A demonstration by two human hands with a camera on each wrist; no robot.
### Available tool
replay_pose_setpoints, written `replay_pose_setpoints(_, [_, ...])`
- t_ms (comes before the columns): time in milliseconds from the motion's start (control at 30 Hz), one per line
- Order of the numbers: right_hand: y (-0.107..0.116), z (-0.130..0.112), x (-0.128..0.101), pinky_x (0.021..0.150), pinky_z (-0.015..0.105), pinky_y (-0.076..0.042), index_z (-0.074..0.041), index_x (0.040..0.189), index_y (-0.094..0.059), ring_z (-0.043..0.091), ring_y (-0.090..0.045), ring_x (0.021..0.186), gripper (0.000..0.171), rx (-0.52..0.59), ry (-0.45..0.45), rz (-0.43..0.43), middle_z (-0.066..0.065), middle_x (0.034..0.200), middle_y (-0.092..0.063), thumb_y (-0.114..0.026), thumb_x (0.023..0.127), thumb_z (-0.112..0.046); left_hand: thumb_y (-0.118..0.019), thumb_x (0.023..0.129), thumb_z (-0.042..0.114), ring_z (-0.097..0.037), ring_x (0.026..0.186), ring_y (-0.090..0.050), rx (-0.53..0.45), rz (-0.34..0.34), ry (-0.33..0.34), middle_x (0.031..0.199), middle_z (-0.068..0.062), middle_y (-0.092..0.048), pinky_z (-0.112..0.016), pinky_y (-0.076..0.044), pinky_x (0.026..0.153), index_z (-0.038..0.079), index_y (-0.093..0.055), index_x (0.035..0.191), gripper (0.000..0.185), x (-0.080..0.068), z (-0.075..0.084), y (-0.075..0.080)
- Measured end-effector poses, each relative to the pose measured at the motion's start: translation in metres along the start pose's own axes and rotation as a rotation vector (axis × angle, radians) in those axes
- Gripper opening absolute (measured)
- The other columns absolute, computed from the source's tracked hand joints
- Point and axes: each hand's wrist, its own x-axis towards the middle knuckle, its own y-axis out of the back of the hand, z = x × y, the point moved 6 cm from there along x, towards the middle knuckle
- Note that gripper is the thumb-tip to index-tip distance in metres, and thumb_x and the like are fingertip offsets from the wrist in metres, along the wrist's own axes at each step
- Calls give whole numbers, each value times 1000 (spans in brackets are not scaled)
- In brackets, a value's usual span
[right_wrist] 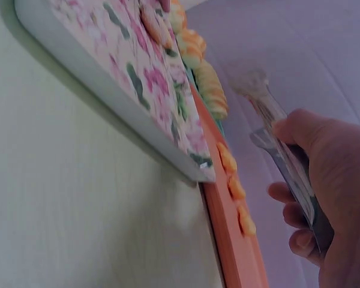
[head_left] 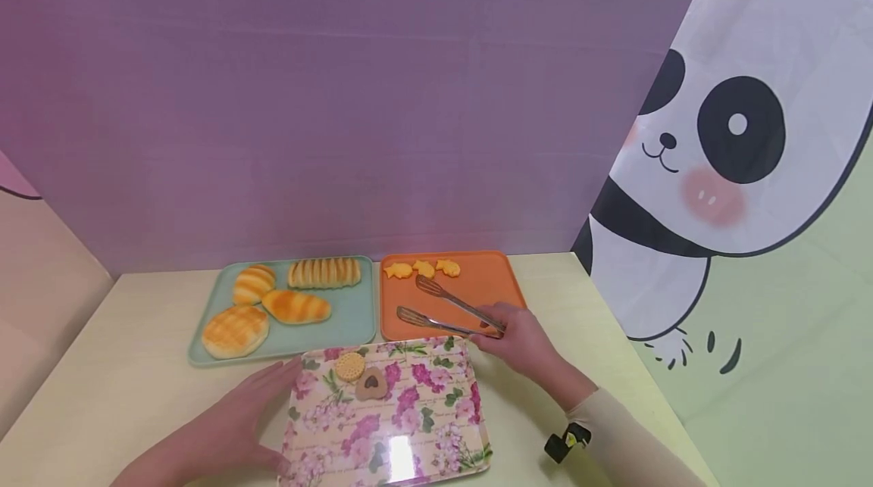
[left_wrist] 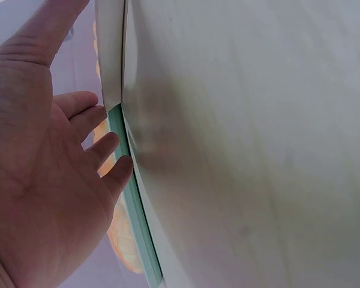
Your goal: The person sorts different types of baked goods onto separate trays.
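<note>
Tongs [head_left: 450,307] in the right hand [head_left: 521,339], fingers curled round the handle end, both arms of the tongs spread and lying over the orange tray [head_left: 501,275], tips pointing to about ten o'clock. Three small yellow fish-shaped biscuits [head_left: 423,269] sit along the tray's far edge, just beyond the upper tip. This looks like the reach with the tongs, nothing yet between the tips; the next move would call for bringing them round one biscuit and squeezing gently.

At six o'clock from the orange tray sits the flowered tray [head_left: 436,426], carrying a round biscuit [head_left: 350,366] and a heart-shaped one [head_left: 371,383]. The left hand [head_left: 235,419] lies flat on the bench [head_left: 123,388], fingers straight, touching that tray's left edge. At nine o'clock, the green tray [head_left: 355,313] holds four bread rolls [head_left: 235,330].

The right wrist view shows the thumb pressed on the tongs' handle, hidden from the head camera. The left wrist view shows the open palm [left_wrist: 42,198] and the green tray's rim.
</note>
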Motion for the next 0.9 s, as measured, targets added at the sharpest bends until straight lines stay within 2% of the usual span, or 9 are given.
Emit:
replay_pose_setpoints(167, [-6, -17, -9, 51, 24, -44, -8, 131, -80, 13, -53, 74, 43, 33, 44, -83, 2, 104, -73, -92, 94, -25, -91, 61, 74, -58, 159, -28, 2, 3, -6, 177, -22, -32, -78, -26, 123, 0, -37, 170, 142, 1, 0, 0])
replay_pose_setpoints(300, [-11, -30, -16, 51, 22, -43, -8, 128, -80, 11, -50, 71, 39, 58, 100, -137, 7, 100, -73, -91, 95, -25, -91, 63, 74, -58, 159, -28, -1, 4, -5, 177, -23, -33, -79, -27, 123, 2, -37, 170, 140, 1, -1, 0])
replay_pose_setpoints(500, [-20, -41, -24, 55, 22, -44, -11, 132, -79, 5, -50, 71, 41, 37, 146, -201, 1, 101, -72, -90, 96, -29, -91, 64, 74, -56, 159, -29, -9, 0, -4, 177, -23, -33, -77, -28, 123, 2, -38, 170, 138, 0, -1, 0])
replay_pose_setpoints(667, [-29, -44, -30, 72, 28, -55, -12, 139, -77, 12, -62, 87, 51, -7, 107, -262, 1, 114, -76, -90, 95, -32, -91, 64, 74, -57, 159, -28, -13, 3, -4, 178, -21, -33, -78, -27, 123, 2, -38, 170, 138, 0, -2, -1])
replay_pose_setpoints(900, [-36, -49, -36, 98, 41, -63, -12, 143, -75, 18, -71, 111, 57, -85, 101, -320, 1, 129, -77, -90, 94, -38, -92, 63, 74, -57, 159, -29, -4, 9, -8, 177, -21, -34, -79, -28, 122, 2, -39, 170, 139, 0, -2, -1])
